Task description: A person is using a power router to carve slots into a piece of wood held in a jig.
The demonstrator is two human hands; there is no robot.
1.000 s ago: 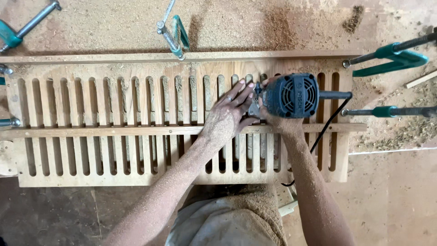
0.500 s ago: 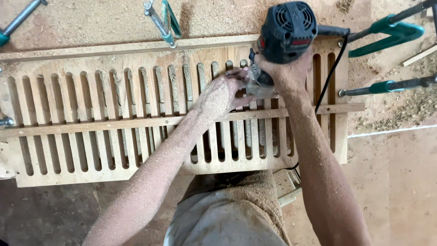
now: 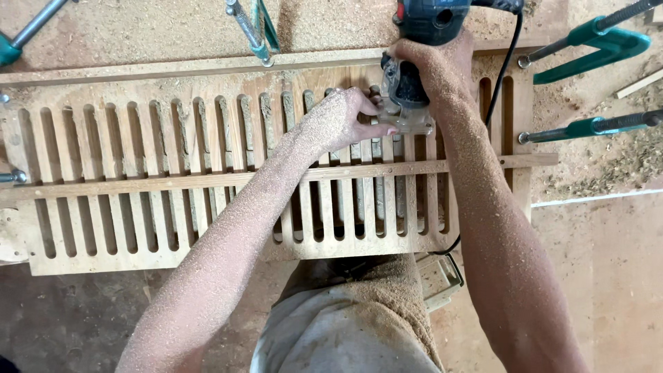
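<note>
At 12 o'clock on the slotted wood panel (image 3: 138, 207), blue router (image 3: 421, 41), right hand (image 3: 442, 69) wrapped around its body, left hand (image 3: 338, 123) curled against router base (image 3: 411, 123), green clamps (image 3: 601, 41) at 2 o'clock, sawdust-covered desk (image 3: 138, 34).

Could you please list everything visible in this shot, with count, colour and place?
slotted wooden panel: one, light brown, lying flat across the middle of the workbench.
wooden guide strip: one, light brown, laid lengthwise across the panel.
trim router: one, blue and black, standing on the panel's far edge.
power cord: one, black, running from the router down past the panel.
bar clamps: at least five, green with grey bars, around the panel's edges.
sawdust: tan, spread over the workbench.
left hand: dusty, fingers at the router's base.
right hand: dusty, gripping the router body.
</note>
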